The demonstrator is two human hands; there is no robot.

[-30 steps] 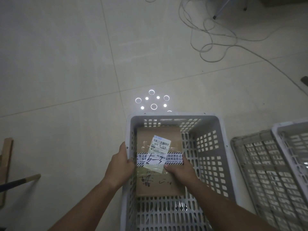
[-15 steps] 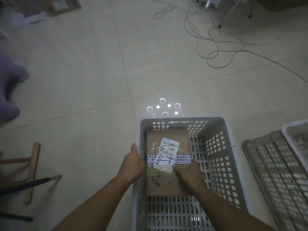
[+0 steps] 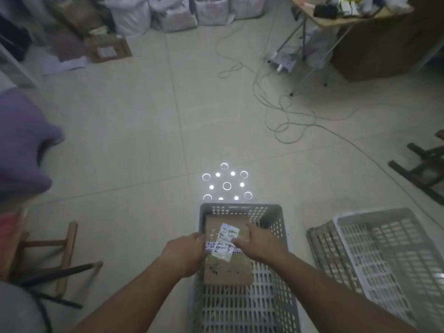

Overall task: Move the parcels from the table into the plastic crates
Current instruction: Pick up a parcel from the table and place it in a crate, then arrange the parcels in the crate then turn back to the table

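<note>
A flat brown cardboard parcel [image 3: 228, 272] with a white label and striped tape lies in the bottom of a grey slotted plastic crate [image 3: 240, 208] on the floor. My left hand [image 3: 185, 254] is at the crate's left wall, its fingers curled at the parcel's left edge. My right hand [image 3: 260, 246] hovers over the parcel's right half with fingers spread, the thumb at the label. The fingertips of the left hand are hidden.
Two more pale crates [image 3: 384, 260] sit nested to the right. Loose cables [image 3: 288, 111] trail across the tiled floor. A wooden stool [image 3: 64, 248] and a purple blurred shape [image 3: 21, 145] are at left. A folding table [image 3: 348, 18], sacks [image 3: 173, 13] and boxes [image 3: 108, 48] stand behind.
The view has pulled up and back, showing more of the room. My right hand has lifted from the parcel's lower right edge and spread its fingers; the parcel stays in the crate.
</note>
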